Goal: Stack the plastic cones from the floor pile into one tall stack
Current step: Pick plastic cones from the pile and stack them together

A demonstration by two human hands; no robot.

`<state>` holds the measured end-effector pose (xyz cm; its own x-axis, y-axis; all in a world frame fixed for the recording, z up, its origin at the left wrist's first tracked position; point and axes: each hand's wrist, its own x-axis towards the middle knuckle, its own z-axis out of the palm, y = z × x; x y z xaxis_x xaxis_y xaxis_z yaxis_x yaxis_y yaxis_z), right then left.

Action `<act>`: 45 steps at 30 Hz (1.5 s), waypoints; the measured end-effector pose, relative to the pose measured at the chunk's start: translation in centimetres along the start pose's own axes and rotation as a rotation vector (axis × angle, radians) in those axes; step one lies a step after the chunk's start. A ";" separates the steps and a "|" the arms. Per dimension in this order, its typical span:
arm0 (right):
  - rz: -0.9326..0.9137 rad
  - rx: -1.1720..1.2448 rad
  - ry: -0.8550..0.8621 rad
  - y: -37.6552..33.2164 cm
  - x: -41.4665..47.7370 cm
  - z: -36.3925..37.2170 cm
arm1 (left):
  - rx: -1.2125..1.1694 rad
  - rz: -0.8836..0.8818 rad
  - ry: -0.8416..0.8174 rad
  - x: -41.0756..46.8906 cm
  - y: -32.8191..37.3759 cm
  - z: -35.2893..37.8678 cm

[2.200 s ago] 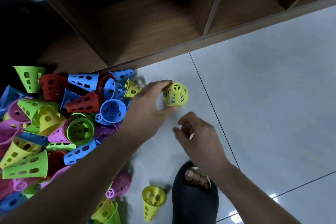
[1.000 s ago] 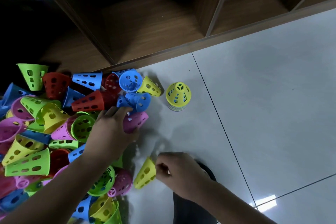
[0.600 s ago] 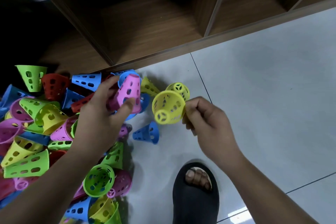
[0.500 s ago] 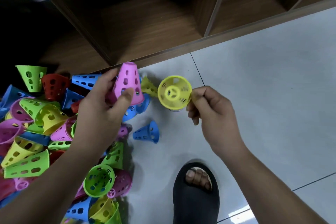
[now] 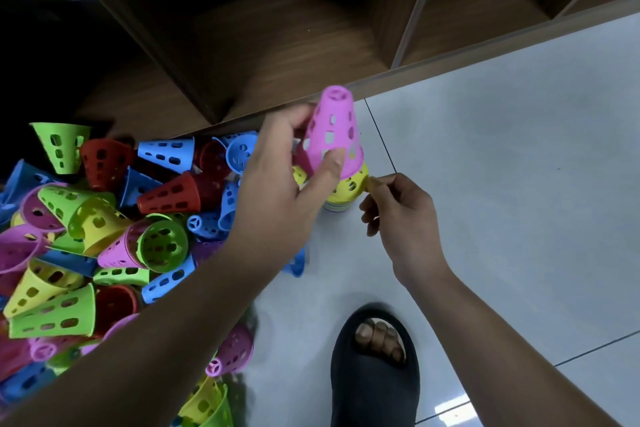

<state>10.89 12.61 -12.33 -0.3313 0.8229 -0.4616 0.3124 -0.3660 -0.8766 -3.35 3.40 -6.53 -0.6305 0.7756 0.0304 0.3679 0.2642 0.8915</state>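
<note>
Gripping pink cone upright, left hand

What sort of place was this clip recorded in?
Probably an indoor room, perhaps a home or playroom: pale glossy floor tiles, a wooden shelf unit with open compartments standing on them, and a pile of perforated plastic cones heaped beside it.

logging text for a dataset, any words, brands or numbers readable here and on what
None readable: the pink cone, the yellow cone, the floor pile, the wooden shelf and the black slipper show no words, brands or numbers, only punched holes in the cones.
</note>
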 end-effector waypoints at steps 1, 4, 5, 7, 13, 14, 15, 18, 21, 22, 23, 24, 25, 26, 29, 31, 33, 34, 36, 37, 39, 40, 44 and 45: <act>0.015 -0.007 0.008 0.3 0.0 -0.1 | 0.060 0.008 -0.032 0.0 -0.5 0.3; 0.043 -0.035 0.005 1.5 -0.6 0.0 | 0.210 0.029 -0.125 -0.2 -2.2 0.6; 0.047 -0.049 -0.006 2.0 -1.0 0.3 | 0.226 0.023 -0.151 -0.3 -2.7 0.4; 0.049 -0.116 -0.043 3.3 -1.8 0.8 | 0.253 0.012 -0.181 -0.5 -3.7 -0.2; 0.005 -0.395 -0.231 6.4 -4.1 3.2 | 0.471 -0.047 -0.131 -1.0 -7.6 -3.5; -0.006 -0.425 -0.256 6.8 -4.4 3.8 | 0.510 -0.060 -0.126 -1.1 -8.3 -4.2; -0.025 -0.456 -0.281 7.1 -4.8 4.2 | 0.546 -0.078 -0.120 -1.3 -9.0 -4.9; -0.077 -0.574 -0.363 8.5 -5.6 5.3 | 0.643 -0.102 -0.103 -1.7 -10.6 -6.2; -0.058 -0.716 -0.421 9.2 -6.2 5.9 | 0.715 -0.144 -0.114 -1.9 -11.7 -6.6; -0.059 -0.756 -0.435 9.3 -6.4 6.1 | 0.735 -0.156 -0.123 -1.9 -11.9 -6.6; -0.055 -0.785 -0.447 9.3 -6.6 6.3 | 0.751 -0.161 -0.131 -1.9 -12.2 -6.5; -0.053 -0.801 -0.452 9.3 -6.8 6.5 | 0.766 -0.160 -0.134 -1.9 -12.4 -6.5; -0.049 -0.809 -0.452 9.4 -6.9 6.7 | 0.779 -0.155 -0.134 -1.9 -12.6 -6.4; -0.039 -0.811 -0.452 9.6 -6.8 6.8 | 0.792 -0.152 -0.136 -1.9 -12.8 -6.2; 0.050 -0.784 -0.510 9.6 -6.8 7.0 | 0.823 -0.156 -0.160 -1.7 -13.1 -5.8; 0.119 -0.785 -0.580 9.6 -7.1 6.9 | 0.811 -0.156 -0.168 -1.7 -13.2 -5.5; 0.178 -0.768 -0.639 9.9 -7.4 6.7 | 0.783 -0.163 -0.186 -1.8 -13.2 -5.2; 0.217 -0.736 -0.659 10.0 -7.6 6.7 | 0.766 -0.174 -0.198 -1.9 -13.2 -5.1; 0.303 -0.645 -0.670 10.0 -8.0 6.9 | 0.724 -0.223 -0.216 -1.9 -13.1 -4.8; 0.306 -0.621 -0.664 10.0 -8.1 7.1 | 0.700 -0.262 -0.229 -1.9 -13.1 -4.7; 0.248 -0.616 -0.623 9.9 -8.2 7.3 | 0.656 -0.364 -0.276 -1.8 -13.1 -4.6; 0.233 -0.599 -0.589 9.9 -8.1 7.2 | 0.638 -0.417 -0.302 -1.8 -13.2 -4.5; 0.123 -0.587 -0.455 9.3 -7.2 6.6 | 0.634 -0.540 -0.347 -2.0 -13.5 -3.9; 0.096 -0.578 -0.427 9.0 -6.8 6.4 | 0.624 -0.554 -0.344 -2.1 -13.6 -3.8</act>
<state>10.28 0.94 -17.89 -0.5608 0.5135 -0.6495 0.7392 -0.0430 -0.6722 -9.61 -3.98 -17.01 -0.6253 0.5467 -0.5569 0.4395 0.8364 0.3276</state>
